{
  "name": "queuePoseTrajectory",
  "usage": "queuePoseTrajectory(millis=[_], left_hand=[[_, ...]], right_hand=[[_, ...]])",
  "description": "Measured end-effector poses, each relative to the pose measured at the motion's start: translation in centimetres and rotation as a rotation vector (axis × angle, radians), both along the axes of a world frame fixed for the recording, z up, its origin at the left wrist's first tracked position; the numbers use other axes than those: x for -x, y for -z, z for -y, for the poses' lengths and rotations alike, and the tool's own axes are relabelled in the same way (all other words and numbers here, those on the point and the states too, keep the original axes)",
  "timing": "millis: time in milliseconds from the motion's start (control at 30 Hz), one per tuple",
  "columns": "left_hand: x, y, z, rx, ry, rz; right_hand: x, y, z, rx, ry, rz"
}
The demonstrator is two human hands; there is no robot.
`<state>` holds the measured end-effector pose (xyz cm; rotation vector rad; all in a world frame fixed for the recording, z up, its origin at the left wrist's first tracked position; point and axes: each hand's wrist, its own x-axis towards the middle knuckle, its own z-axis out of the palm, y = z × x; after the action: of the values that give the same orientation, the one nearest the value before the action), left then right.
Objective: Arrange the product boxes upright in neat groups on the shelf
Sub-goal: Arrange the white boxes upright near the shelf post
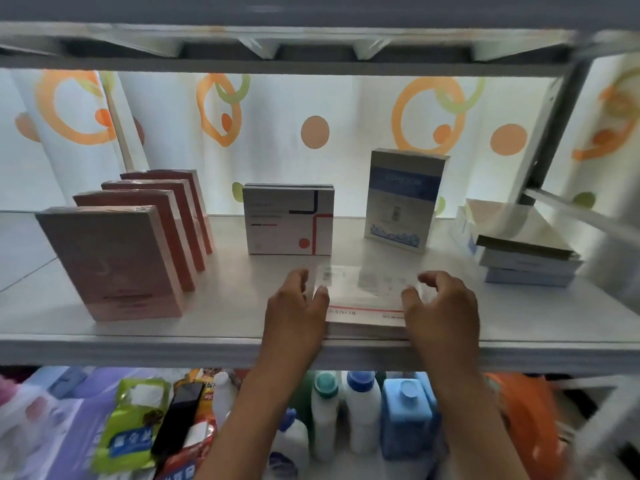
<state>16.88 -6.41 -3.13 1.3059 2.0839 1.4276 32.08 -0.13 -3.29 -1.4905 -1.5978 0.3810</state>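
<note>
Both hands hold one flat white box [363, 299] lying at the front edge of the shelf [221, 327]. My left hand [294, 306] curls its fingers on the left end, my right hand [441, 306] on the right end. Four pink boxes [117, 261] stand in a row at the left (all upright). Behind stand a white box [287, 220] and a blue box [401, 199].
</note>
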Motion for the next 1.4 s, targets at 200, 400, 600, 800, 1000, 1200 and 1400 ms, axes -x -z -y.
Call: queuePoseTrajectory(millis=[200, 400, 600, 800, 1000, 1200, 1400], left_hand=[[-0.4, 0.0, -0.1, 0.115, 0.050, -0.157], [0.7, -0.4, 0.6, -0.097, 0.130, 0.095], [1.8, -1.4, 1.1, -0.363, 0.201, 0.307], [3.7, -2.6, 1.4, -0.470, 0.166, 0.577], [4.5, -6.2, 1.9, -0.565, 0.198, 0.461], [3.8, -8.1, 1.5, -0.466, 0.277, 0.287], [4.6, -6.1, 1.6, -0.274, 0.244, 0.247]], right_hand=[[-0.7, 0.4, -0.7, 0.158, -0.059, 0.060], [-1.1, -0.3, -1.1, 0.071, -0.168, -0.258], [0.2, -1.2, -0.8, -0.052, -0.263, -0.538], [1.3, -1.1, -0.6, 0.047, -0.394, -0.597], [0.2, -2.8, -2.0, -0.028, -0.489, -0.341], [1.1, -5.7, -1.7, -0.010, -0.860, -0.362], [1.2, -4.7, -2.1, 0.025, -0.760, -0.752]])
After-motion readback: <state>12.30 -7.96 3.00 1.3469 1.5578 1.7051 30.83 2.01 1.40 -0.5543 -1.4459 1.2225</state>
